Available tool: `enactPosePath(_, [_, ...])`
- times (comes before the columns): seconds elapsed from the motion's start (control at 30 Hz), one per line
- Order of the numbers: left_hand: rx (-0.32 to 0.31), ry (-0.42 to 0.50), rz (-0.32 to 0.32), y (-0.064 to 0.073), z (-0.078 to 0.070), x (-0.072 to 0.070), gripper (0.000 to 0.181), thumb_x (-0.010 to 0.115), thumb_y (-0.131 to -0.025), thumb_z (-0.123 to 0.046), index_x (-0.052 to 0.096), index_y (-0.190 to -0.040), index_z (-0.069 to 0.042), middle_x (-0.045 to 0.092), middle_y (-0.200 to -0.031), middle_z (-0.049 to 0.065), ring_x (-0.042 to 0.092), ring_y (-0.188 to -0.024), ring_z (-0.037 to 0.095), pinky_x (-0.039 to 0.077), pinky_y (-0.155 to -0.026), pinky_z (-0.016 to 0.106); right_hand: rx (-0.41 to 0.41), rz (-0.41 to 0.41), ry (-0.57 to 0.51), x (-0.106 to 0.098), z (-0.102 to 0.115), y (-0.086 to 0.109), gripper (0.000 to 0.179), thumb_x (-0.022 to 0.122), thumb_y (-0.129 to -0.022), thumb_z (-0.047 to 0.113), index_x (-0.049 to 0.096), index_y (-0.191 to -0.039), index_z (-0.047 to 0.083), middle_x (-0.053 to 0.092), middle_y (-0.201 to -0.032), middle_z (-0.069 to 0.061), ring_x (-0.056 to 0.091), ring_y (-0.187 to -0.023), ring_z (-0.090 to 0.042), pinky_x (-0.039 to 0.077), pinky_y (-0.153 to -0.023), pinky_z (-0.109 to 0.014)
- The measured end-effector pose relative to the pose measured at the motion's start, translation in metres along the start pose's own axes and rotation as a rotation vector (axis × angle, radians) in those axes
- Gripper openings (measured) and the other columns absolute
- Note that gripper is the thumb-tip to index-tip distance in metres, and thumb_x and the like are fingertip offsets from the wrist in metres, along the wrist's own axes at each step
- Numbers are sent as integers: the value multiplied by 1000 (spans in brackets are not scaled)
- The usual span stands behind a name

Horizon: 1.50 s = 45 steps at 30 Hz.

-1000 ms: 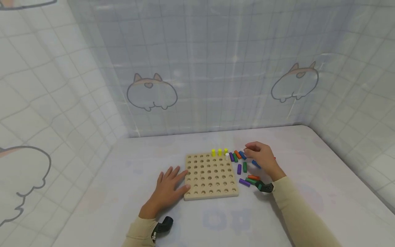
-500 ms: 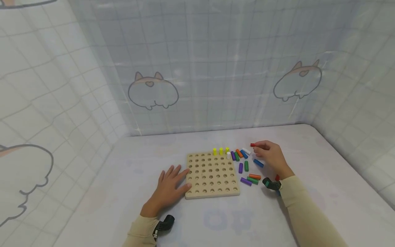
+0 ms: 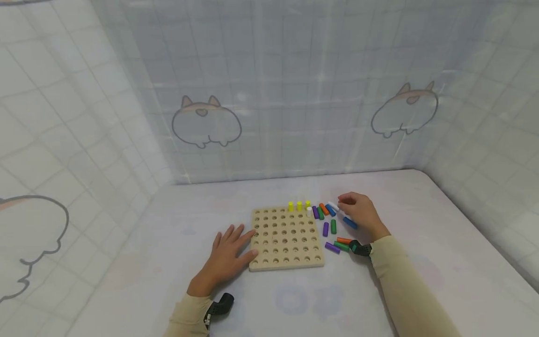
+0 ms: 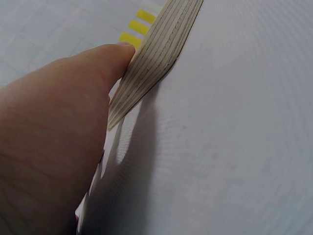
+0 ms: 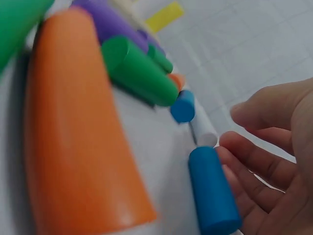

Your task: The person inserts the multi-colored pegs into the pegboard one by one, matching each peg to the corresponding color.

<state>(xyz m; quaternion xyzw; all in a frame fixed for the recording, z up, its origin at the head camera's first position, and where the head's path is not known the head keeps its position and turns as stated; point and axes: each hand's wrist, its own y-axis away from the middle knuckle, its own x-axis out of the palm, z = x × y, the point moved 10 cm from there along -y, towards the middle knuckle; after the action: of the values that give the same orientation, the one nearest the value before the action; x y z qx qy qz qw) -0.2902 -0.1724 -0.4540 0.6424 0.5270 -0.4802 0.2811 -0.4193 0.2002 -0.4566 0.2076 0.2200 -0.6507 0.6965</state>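
A square wooden pegboard [image 3: 286, 267] with rows of holes lies on the table. Three yellow pegs [image 3: 299, 206] stand in its back row, and a white peg [image 3: 309, 212] stands just in front of them at the right. My left hand [image 3: 227, 257] has its fingers spread, with thumb and index fingertip resting on the board's left edge. Beyond the board's back right corner, my right hand [image 3: 361, 211] hovers by a loose white peg [image 5: 207, 132]. Its thumb and fingers are apart in the right wrist view, with nothing between them. A blue peg [image 5: 213, 191] lies beside those fingers.
Loose pegs lie right of the board: several purple, green, orange and blue ones, among them a green peg [image 3: 333, 226] and a purple peg [image 3: 332, 248]. An orange peg [image 5: 83, 127] looms close in the right wrist view. A tiled backdrop [image 3: 286, 93] rises behind the table.
My right hand reached rightward to a red peg, then came back left toward the loose white peg. The red pegs are now out of sight. The left hand stays on the board.
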Motion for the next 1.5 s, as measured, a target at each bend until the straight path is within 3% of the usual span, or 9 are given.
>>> enactPosePath(0.3, [-1, 0, 1, -1, 6, 1, 66, 53, -97, -60, 46, -153, -25, 30, -161, 12, 16, -150, 40, 3, -115, 67, -45, -13, 94, 7, 6, -16, 31, 65, -99, 24, 66, -125, 8, 66, -123, -14, 61, -110, -31, 51, -94, -48])
enactPosePath(0.63, [8, -4, 14, -2, 1, 5, 66, 51, -97, -61, 46, -153, -26, 29, -162, 12, 14, -151, 39, 2, -116, 66, -38, 28, 145, 10, 7, -9, 32, 65, -98, 19, 65, -127, 7, 66, -120, -14, 59, -111, -31, 48, -98, -50])
enactPosePath(1.0, [15, 1, -27, 2, 0, 2, 64, 53, -97, -58, 49, -151, -24, 34, -160, 14, 18, -149, 41, 5, -115, 67, -57, 65, 224, 18, 12, -9, 32, 66, -94, 14, 65, -126, 6, 65, -115, -16, 60, -100, -30, 53, -85, -44])
enactPosePath(1.27, [7, -12, -5, 1, 2, 5, 65, 51, -97, -61, 48, -152, -25, 32, -161, 12, 17, -150, 40, 4, -115, 66, -56, 28, 165, 13, 3, -7, 35, 64, -97, 22, 65, -129, 8, 65, -118, -15, 59, -104, -30, 53, -88, -46])
enactPosePath(1.5, [7, -8, -8, 2, 2, 4, 65, 51, -97, -61, 47, -152, -26, 31, -161, 12, 17, -150, 40, 4, -116, 66, -15, 26, -72, 10, 3, -4, 36, 58, -99, 22, 61, -133, 10, 61, -125, -15, 63, -99, -28, 55, -85, -39])
